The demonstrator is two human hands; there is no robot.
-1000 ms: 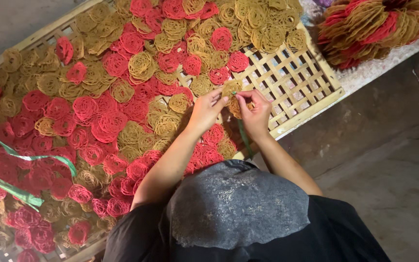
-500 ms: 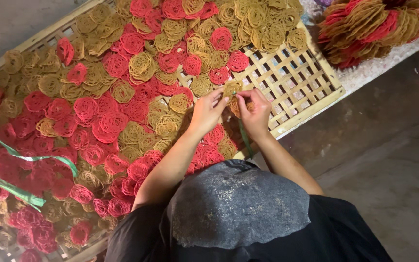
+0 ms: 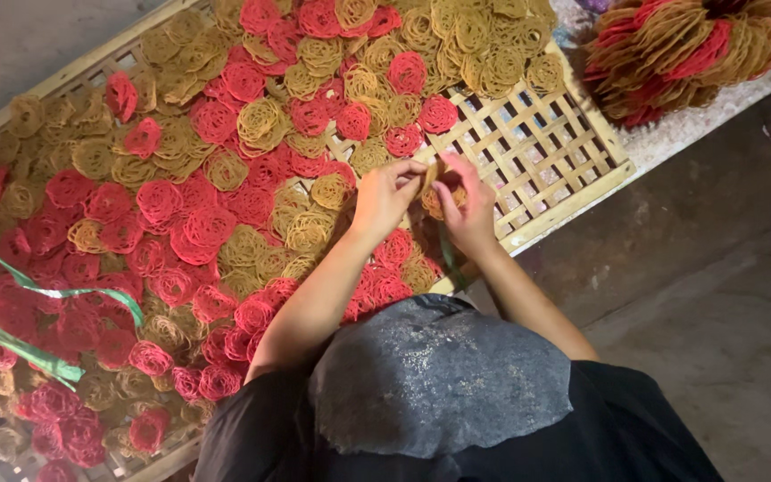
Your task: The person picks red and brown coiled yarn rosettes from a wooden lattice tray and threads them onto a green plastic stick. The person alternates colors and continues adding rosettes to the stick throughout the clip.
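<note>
Currently: both hands pinch one yellow noodle coil (image 3: 436,189).
Left hand (image 3: 384,198) and right hand (image 3: 468,211) grip it over the woven bamboo tray (image 3: 553,153); bundled coils (image 3: 689,49) at 1 o'clock.

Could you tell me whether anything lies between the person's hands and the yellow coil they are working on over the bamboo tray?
Nothing visible does. The left hand and right hand already pinch the yellow coil between their fingertips, above a bare patch of the bamboo tray. Other coils lie beside, not between.
</note>
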